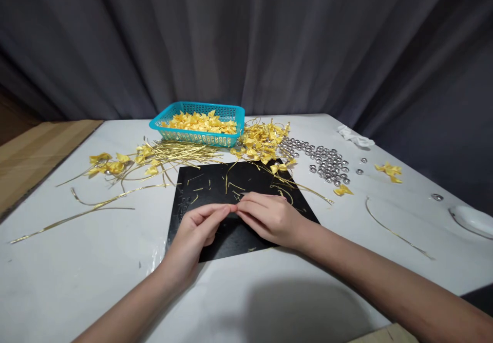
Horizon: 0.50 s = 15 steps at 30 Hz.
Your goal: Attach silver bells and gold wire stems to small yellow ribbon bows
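Observation:
My left hand [202, 226] and my right hand [271, 217] meet fingertip to fingertip over a black mat [246, 176]. Both are closed in a pinch, and whatever sits between the fingertips is too small to make out. Short gold wire scraps lie scattered on the mat. Beyond its upper left corner is a bundle of gold wires [185, 151]. Yellow ribbon flowers [262, 140] are heaped past the mat's back edge, with silver beads [329, 164] spread to their right.
A blue basket [198, 136] holding yellow ribbon pieces stands at the back. Loose wires [96, 207] lie on the left, another wire [395, 231] on the right. A crumpled white tissue [355, 136] and a white dish [473, 220] are at the right.

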Motion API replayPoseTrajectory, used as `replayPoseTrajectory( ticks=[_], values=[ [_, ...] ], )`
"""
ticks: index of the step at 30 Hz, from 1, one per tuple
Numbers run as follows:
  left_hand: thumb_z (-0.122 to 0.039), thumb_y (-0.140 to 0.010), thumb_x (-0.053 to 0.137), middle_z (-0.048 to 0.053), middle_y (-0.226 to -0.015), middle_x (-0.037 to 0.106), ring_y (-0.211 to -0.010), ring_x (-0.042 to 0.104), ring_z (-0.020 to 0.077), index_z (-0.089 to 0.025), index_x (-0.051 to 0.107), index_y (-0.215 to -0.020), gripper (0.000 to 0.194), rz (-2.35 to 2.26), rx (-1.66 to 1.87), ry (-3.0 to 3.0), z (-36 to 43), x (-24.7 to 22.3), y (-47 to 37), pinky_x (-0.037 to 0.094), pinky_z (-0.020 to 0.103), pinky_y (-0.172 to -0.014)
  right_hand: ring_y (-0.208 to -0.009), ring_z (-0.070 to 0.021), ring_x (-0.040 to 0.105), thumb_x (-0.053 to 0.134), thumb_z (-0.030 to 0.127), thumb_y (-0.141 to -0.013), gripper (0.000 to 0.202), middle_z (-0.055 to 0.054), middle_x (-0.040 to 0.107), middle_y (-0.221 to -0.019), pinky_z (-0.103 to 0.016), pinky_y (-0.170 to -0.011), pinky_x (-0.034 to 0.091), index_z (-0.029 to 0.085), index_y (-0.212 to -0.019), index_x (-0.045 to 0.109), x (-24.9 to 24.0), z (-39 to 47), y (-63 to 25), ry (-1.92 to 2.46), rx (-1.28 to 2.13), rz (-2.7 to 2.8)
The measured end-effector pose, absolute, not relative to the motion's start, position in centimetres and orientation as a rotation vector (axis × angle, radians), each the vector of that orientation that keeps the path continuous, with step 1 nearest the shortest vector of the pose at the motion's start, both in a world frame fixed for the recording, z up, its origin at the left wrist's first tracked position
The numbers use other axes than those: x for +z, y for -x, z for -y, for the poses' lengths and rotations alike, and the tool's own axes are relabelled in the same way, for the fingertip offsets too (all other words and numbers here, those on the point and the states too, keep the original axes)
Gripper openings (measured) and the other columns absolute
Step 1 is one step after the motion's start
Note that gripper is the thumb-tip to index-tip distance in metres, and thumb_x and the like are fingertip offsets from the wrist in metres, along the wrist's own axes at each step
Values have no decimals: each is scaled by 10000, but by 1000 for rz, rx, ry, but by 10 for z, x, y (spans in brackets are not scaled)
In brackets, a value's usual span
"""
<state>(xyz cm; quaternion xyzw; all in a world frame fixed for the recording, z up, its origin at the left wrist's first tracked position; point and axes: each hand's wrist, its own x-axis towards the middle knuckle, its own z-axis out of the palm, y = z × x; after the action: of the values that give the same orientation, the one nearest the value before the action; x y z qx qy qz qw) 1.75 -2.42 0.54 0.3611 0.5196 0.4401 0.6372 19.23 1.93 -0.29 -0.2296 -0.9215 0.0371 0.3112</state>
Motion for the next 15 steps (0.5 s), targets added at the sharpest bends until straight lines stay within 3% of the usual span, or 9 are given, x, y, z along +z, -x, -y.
replayPoseTrajectory(
  ticks=[6,11,15],
  values=[
    [-431,-648,718,-79,-499,216,-510,111,73,-161,743,-870,350,-1217,1008,-825,24,4,-19,58,242,-462,-695,-131,609,386,155,-917,233,-66,642,-762,-233,-630,506,143,-881,616,-8,-20,-198,544,-295,2451],
    [-428,-644,721,-83,-493,213,-509,108,73,-160,741,-891,365,-1224,1038,-783,24,5,-19,67,241,-459,-744,-134,626,282,132,-939,326,-94,650,-833,-220,-619,506,119,-941,607,1,-20,-197,565,-325,2548],
    [-426,-618,734,-82,-466,261,-498,117,69,-161,748,-865,362,-1225,1061,-773,24,6,-20,68,240,-455,-740,-137,634,301,148,-939,303,-94,651,-835,-218,-601,502,127,-964,602,2,-20,-197,575,-267,2505]
  ],
)
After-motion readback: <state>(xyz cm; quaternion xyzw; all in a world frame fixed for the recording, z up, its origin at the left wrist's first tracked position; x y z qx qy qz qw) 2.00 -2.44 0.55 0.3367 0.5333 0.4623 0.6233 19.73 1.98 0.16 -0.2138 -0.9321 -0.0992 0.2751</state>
